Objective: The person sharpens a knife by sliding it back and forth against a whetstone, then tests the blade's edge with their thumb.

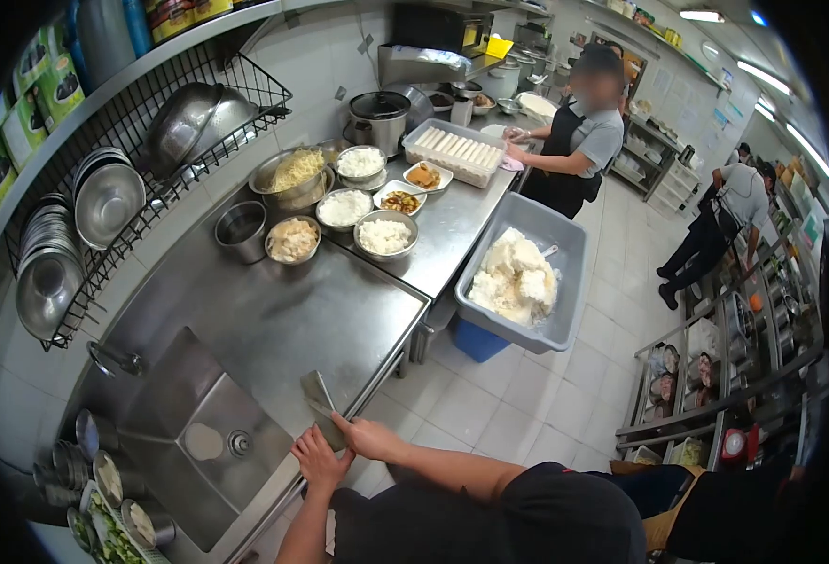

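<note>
At the counter's front edge, my right hand point(363, 438) is closed around a flat metal blade tool point(318, 389), whose shiny face stands up past my fingers. I cannot tell whether it is a cleaver or a scraper. Close beside it is my left hand point(322, 459), fingers stretched out and thumb apart, lying against a dull grey-green flat piece point(334, 434) between the two hands. Part of that piece is hidden by my fingers. Both hands are over the strip between the sink point(175, 414) and the steel counter point(339, 301).
Bowls of shredded white food point(384, 235), a noodle bowl point(297, 174) and a tub of white rolls point(454, 152) stand farther back. A grey bin point(574, 282) holds a white mass beside the counter. A co-worker point(584, 132) stands beyond; another person point(729, 216) bends at right.
</note>
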{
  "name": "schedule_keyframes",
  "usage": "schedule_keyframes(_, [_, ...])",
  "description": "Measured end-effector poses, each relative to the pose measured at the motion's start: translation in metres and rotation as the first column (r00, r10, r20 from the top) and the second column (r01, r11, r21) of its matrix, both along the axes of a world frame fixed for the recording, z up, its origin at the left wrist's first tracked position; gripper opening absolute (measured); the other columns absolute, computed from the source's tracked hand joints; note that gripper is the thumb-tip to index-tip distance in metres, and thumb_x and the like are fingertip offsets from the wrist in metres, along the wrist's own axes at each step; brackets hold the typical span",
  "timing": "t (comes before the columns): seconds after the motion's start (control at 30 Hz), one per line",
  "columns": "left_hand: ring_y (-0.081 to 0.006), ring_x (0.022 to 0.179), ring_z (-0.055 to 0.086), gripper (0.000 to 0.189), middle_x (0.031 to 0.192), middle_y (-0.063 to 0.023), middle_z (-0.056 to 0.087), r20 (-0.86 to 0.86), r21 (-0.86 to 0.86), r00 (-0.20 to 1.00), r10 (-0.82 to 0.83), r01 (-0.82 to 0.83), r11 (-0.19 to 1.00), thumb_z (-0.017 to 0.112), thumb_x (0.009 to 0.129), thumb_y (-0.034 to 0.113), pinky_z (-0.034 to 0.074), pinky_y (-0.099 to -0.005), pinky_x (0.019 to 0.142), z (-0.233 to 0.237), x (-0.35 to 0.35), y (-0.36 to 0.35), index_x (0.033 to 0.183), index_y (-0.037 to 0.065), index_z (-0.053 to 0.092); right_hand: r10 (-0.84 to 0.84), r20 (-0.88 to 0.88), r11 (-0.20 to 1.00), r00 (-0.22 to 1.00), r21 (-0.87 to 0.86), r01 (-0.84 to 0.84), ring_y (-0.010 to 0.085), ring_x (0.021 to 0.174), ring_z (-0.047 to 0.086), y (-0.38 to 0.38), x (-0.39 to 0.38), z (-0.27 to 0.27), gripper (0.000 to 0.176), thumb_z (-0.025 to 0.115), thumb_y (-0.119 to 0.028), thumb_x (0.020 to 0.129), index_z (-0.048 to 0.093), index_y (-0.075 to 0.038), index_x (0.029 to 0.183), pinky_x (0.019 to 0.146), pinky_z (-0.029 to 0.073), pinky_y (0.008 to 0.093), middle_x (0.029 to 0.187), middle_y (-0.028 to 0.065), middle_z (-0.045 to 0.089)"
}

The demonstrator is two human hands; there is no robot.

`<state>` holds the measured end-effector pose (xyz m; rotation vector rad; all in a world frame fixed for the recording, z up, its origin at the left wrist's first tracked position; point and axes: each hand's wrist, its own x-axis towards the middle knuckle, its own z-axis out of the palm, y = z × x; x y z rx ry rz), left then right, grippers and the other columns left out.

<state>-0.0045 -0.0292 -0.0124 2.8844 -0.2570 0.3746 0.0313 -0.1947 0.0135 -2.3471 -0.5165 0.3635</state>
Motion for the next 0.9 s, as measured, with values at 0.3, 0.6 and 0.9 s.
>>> schedule_keyframes(0.3, [-0.0350, 0.107, 0.050, 0.091, 0.117, -0.0180, 0.054, 0.011, 0.061, 1.000, -0.004, 0.003, 0.998, 0.069, 0.074, 0.062, 0.035, -0.0512, 0.098, 0.001, 0.000, 0.003, 0.130, -0.007, 0.049, -0.042, -0.025, 0.995, 0.999, 0.091, 0.044, 0.0456, 0.074, 0.066, 0.000, 0.008, -0.010, 0.055, 0.052, -0.016, 0.095, 0.041, -0.007, 0.148, 0.067, 0.053, 0.0516, 0.079, 0.0261, 0.066])
schedule_keyframes(0.6, [-0.0354, 0.110, 0.050, 0.096, 0.122, -0.0184, 0.054, -0.004, 0.077, 1.000, 0.016, -0.016, 0.997, 0.068, 0.074, 0.066, 0.035, -0.0525, 0.099, -0.016, -0.002, 0.008, 0.135, -0.006, 0.047, -0.030, 0.013, 0.999, 0.999, 0.032, 0.029, 0.0477, 0.078, 0.066, 0.000, 0.014, -0.011, 0.055, 0.050, -0.009, 0.092, 0.042, -0.006, 0.147, 0.070, 0.053, 0.0520, 0.084, 0.0265, 0.067])
schedule_keyframes(0.9, [-0.0297, 0.116, 0.048, 0.102, 0.129, -0.0143, 0.052, -0.090, 0.102, 0.995, 0.044, -0.035, 0.994, 0.066, 0.075, 0.069, 0.034, -0.0510, 0.101, 0.001, -0.003, 0.008, 0.141, -0.005, 0.044, 0.015, 0.090, 0.998, 0.996, 0.057, -0.021, 0.0471, 0.071, 0.064, -0.007, 0.012, -0.002, 0.055, 0.055, -0.004, 0.088, 0.045, 0.003, 0.142, 0.064, 0.051, 0.0550, 0.080, 0.0299, 0.065])
